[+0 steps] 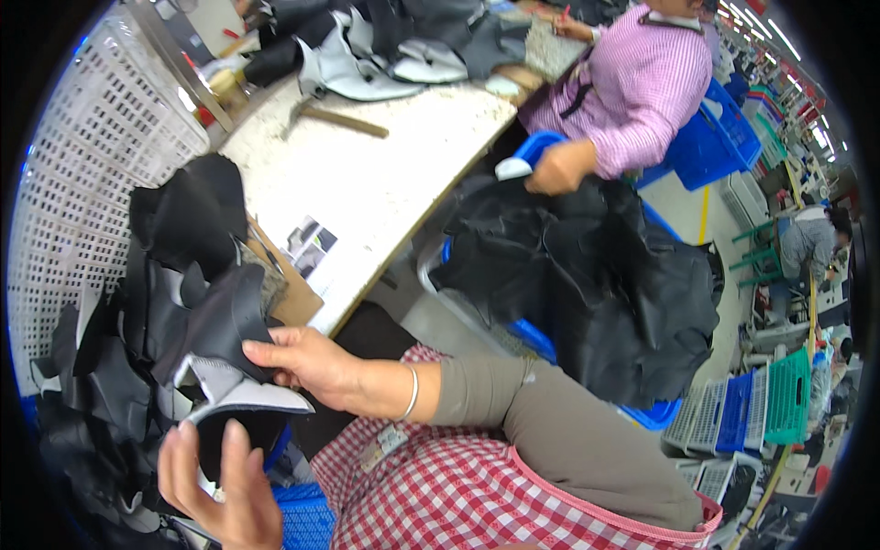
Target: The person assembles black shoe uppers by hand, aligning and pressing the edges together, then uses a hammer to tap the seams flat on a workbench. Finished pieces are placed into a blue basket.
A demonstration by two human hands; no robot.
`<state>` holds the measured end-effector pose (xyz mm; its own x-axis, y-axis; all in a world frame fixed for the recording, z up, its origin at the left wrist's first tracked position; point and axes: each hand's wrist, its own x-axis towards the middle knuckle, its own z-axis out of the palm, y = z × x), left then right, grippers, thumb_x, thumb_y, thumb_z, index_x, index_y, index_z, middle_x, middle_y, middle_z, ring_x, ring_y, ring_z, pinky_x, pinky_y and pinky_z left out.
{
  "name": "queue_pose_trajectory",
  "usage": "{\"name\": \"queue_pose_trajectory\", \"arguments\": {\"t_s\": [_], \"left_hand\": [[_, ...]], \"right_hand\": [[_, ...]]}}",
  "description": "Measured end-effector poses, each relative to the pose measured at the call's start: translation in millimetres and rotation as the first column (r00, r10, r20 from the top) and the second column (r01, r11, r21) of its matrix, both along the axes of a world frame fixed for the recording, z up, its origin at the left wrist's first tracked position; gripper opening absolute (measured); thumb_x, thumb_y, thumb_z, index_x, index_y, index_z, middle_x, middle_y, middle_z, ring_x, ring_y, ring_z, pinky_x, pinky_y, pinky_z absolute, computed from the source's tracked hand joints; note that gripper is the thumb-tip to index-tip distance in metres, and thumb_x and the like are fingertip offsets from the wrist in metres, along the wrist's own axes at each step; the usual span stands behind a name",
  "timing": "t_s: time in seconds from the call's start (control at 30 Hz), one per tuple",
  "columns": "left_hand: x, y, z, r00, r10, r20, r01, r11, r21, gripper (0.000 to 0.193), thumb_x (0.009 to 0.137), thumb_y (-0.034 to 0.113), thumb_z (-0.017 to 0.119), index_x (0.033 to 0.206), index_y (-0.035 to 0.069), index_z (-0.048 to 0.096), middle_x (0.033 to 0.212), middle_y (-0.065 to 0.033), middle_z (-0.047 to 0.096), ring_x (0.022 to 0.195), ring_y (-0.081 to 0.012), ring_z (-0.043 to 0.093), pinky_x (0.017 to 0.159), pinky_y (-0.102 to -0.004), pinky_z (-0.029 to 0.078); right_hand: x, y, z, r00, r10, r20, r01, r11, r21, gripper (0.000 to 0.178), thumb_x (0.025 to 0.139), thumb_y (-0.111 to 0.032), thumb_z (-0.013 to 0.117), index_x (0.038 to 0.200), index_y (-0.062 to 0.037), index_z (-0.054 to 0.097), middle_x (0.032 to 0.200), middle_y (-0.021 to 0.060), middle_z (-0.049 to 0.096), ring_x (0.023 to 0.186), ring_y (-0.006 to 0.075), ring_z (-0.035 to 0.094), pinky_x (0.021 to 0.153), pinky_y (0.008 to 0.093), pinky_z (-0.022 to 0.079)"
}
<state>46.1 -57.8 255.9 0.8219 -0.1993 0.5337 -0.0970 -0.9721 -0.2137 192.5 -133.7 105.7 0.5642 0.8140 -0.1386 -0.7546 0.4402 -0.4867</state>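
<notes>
My right hand (307,367), with a bangle at the wrist, pinches a curved black leather piece with pale grey-white lining (257,396), which looks like a shoe upper. The thumb lies on its near side and the other fingers are partly hidden behind it. My left hand (220,486) is at the lower edge of that piece, its fingers stretched and apart. One fingertip meets or nearly meets the edge; contact is unclear. Beyond and left of both hands is a heap of similar black leather pieces (105,394), some showing pale lining.
A white worktable (367,183) bears a hammer (344,121) and more leather pieces (367,69). A white perforated basket (101,165) stands left. Right, a blue crate (653,414) is heaped with black leather (587,275); beside it a co-worker (642,82) in pink holds something white and blue.
</notes>
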Motion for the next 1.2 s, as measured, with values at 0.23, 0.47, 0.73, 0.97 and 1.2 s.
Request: {"name": "queue_pose_trajectory", "arguments": {"t_s": [0.23,0.47,0.73,0.97,1.2], "left_hand": [[11.8,9.3,-26.0,0.969,0.041,-0.245,-0.129,0.925,-0.358,0.034,0.071,-0.009,0.065,0.102,0.003,0.071,0.096,-0.0117,0.069,0.088,-0.0337,0.067,0.077,-0.0412,0.054],[-6.8,31.0,-70.7,0.966,0.05,-0.255,-0.191,0.803,-0.565,0.036,0.071,-0.013,0.067,0.103,0.001,0.072,0.095,-0.0148,0.069,0.088,-0.0351,0.07,0.08,-0.0405,0.054],[-33.1,82.7,-121.7,0.979,0.13,-0.16,-0.18,0.16,-0.971,0.013,0.095,0.004,0.069,0.105,-0.004,0.072,0.103,-0.0093,0.073,0.091,-0.017,0.068,0.083,-0.0311,0.054],[-42.9,111.0,-194.6,0.986,0.168,-0.018,0.079,-0.549,-0.832,0.04,0.102,0.022,0.067,0.131,-0.005,0.062,0.121,-0.0148,0.069,0.103,-0.0239,0.07,0.093,-0.0347,0.056],[-43.2,78.3,-236.9,0.996,0.079,-0.05,0.074,-0.993,-0.089,0.06,0.105,0.05,0.056,0.144,0.003,0.056,0.139,-0.0101,0.064,0.123,-0.0271,0.062,0.108,-0.042,0.049]], "right_hand": [[-19.5,6.7,-4.8,0.986,0.054,0.158,-0.037,0.993,-0.112,0.023,0.098,-0.028,0.075,0.102,-0.0053,0.076,0.085,-0.0056,0.069,0.073,0.0017,0.054,0.065,0.0209,0.043],[-29.8,13.7,-35.7,0.972,0.012,0.234,0.009,0.996,-0.086,0.019,0.098,-0.02,0.075,0.096,-0.0014,0.074,0.086,-0.0043,0.068,0.078,0.0011,0.056,0.067,0.0223,0.046],[-38.7,35.9,-38.4,0.952,0.097,0.29,-0.063,0.99,-0.125,0.019,0.098,-0.02,0.075,0.096,-0.0016,0.076,0.086,-0.004,0.071,0.078,0.0028,0.06,0.07,0.0225,0.047],[-43.6,53.8,-46.8,0.913,0.123,0.388,-0.015,0.963,-0.269,0.026,0.097,-0.018,0.077,0.107,0.0062,0.075,0.093,0.0004,0.074,0.086,0.0043,0.063,0.078,0.0227,0.051],[-51.9,60.0,-41.5,0.867,0.122,0.483,0.069,0.931,-0.36,0.022,0.097,-0.019,0.076,0.096,0.0031,0.076,0.086,-0.0027,0.07,0.081,0.0032,0.058,0.072,0.0229,0.049]]}}
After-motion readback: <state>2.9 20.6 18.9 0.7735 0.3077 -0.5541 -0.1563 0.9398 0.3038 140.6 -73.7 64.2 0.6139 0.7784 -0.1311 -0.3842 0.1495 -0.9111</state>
